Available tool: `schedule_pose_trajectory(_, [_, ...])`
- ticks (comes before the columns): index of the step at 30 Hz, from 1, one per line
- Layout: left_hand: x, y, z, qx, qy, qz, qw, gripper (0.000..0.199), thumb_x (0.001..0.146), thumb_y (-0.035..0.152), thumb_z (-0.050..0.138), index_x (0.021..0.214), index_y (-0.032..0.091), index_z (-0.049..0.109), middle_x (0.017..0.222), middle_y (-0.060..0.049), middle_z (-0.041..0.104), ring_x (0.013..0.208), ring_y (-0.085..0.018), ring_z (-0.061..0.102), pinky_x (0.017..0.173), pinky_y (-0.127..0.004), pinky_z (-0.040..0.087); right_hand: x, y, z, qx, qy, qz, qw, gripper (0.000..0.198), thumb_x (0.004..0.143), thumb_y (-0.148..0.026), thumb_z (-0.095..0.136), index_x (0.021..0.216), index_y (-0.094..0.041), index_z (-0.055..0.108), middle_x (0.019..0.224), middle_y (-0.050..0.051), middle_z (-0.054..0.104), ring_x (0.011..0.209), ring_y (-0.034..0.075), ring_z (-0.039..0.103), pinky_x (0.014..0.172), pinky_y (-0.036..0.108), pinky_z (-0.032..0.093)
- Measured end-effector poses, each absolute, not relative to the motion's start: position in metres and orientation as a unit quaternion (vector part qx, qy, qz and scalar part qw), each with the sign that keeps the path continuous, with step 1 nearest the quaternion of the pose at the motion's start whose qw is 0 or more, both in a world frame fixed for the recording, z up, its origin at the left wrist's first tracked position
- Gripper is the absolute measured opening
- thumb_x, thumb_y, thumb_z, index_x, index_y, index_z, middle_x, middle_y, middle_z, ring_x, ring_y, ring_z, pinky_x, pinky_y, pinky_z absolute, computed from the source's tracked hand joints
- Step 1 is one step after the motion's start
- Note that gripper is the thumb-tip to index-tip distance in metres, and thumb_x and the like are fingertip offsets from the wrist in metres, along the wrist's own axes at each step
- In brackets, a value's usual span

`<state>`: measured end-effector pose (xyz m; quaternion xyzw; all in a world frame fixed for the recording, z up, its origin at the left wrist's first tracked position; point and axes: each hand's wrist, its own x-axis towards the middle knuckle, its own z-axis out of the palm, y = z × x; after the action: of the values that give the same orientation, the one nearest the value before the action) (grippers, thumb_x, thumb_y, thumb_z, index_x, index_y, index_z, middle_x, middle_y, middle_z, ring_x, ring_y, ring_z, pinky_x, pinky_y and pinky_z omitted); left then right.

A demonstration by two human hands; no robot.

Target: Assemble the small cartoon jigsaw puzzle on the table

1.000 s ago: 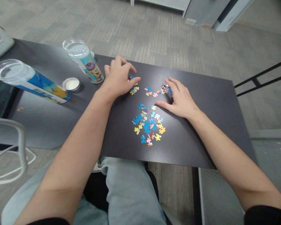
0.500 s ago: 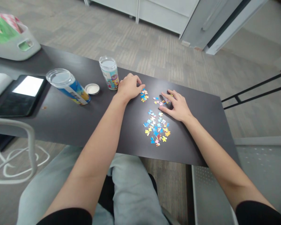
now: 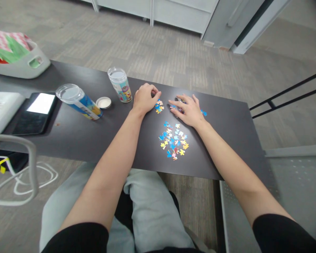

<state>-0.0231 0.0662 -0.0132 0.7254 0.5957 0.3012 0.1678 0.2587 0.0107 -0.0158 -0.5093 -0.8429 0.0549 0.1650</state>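
Note:
My left hand [image 3: 144, 98] rests on the dark table with its fingers curled and thumb against the forefinger. Whatever may be between the fingertips is hidden. Just below the thumb lies a small cluster of jigsaw puzzle pieces [image 3: 159, 106]. My right hand [image 3: 187, 109] is spread palm down over another group of pieces, covering most of them. A few blue pieces [image 3: 204, 112] peek out at its right side. Nearer to me, a larger scatter of loose blue, yellow, pink and white puzzle pieces [image 3: 173, 140] lies between my forearms.
Left of my left hand stand a clear-topped canister [image 3: 121, 86] and a blue canister [image 3: 80, 102], with a round white lid [image 3: 103, 102] between them. Farther left are a dark tablet [image 3: 33, 119] and a grey basket [image 3: 39, 68]. The table's far edge runs just beyond my hands.
My right hand has moved left over the middle group, covering more of it, and blue pieces now show at its right. My left hand stays nearly still. The view has shifted slightly.

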Motion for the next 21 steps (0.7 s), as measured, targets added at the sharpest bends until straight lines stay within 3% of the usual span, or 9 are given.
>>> schedule_pose_trajectory(2, [-0.021,0.065,-0.013,0.722,0.598,0.306,0.166,0.012,0.123,0.034,0.072,0.114,0.028,0.079,0.136,-0.013,0.084,0.129,-0.034,0.077,0.122,-0.050,0.062,0.264,0.002,-0.019,-0.540,-0.821,0.029,0.182,0.062,0.134,-0.066,0.059,0.185,-0.038,0.079,0.197,0.015,0.069,0.192,0.047,0.053,0.161,0.091,0.022])
schedule_pose_trajectory(4, [-0.020,0.065,-0.013,0.718,0.601,0.311,0.162,0.017,0.125,0.035,0.068,0.113,0.028,0.078,0.137,-0.014,0.085,0.129,-0.034,0.078,0.120,-0.048,0.062,0.273,-0.011,-0.026,-0.587,-0.787,0.026,0.190,0.078,0.132,-0.078,0.055,0.194,-0.034,0.069,0.202,0.019,0.062,0.195,0.052,0.047,0.160,0.093,0.021])
schedule_pose_trajectory(7, [-0.020,0.066,-0.015,0.715,0.606,0.310,0.161,0.024,0.128,0.040,0.064,0.111,0.029,0.076,0.135,-0.014,0.085,0.130,-0.034,0.078,0.118,-0.048,0.061,0.286,-0.025,-0.037,-0.640,-0.745,0.048,0.184,0.119,0.113,-0.110,0.061,0.204,-0.034,0.053,0.209,0.025,0.050,0.193,0.068,0.043,0.150,0.105,0.028])
schedule_pose_trajectory(10, [-0.019,0.069,-0.017,0.712,0.609,0.309,0.163,0.026,0.129,0.044,0.065,0.110,0.030,0.076,0.133,-0.013,0.084,0.130,-0.035,0.077,0.118,-0.049,0.061,0.286,-0.025,-0.041,-0.627,-0.760,0.059,0.161,0.138,0.101,-0.119,0.069,0.207,-0.033,0.048,0.211,0.027,0.045,0.193,0.072,0.039,0.151,0.104,0.028])
schedule_pose_trajectory(13, [-0.018,0.070,-0.017,0.714,0.607,0.308,0.163,0.026,0.128,0.044,0.066,0.110,0.030,0.077,0.128,-0.013,0.084,0.128,-0.036,0.077,0.120,-0.052,0.061,0.275,-0.012,-0.038,-0.614,-0.775,0.056,0.140,0.133,0.106,-0.114,0.071,0.207,-0.030,0.050,0.211,0.027,0.045,0.196,0.068,0.037,0.155,0.099,0.025])
schedule_pose_trajectory(21, [-0.013,0.069,-0.014,0.719,0.607,0.295,0.164,0.019,0.126,0.036,0.072,0.112,0.028,0.081,0.128,-0.013,0.086,0.131,-0.037,0.079,0.124,-0.053,0.060,0.250,0.016,-0.029,-0.635,-0.762,0.068,0.106,0.078,0.130,-0.079,0.065,0.199,-0.042,0.066,0.211,0.014,0.049,0.200,0.055,0.037,0.162,0.087,0.022])
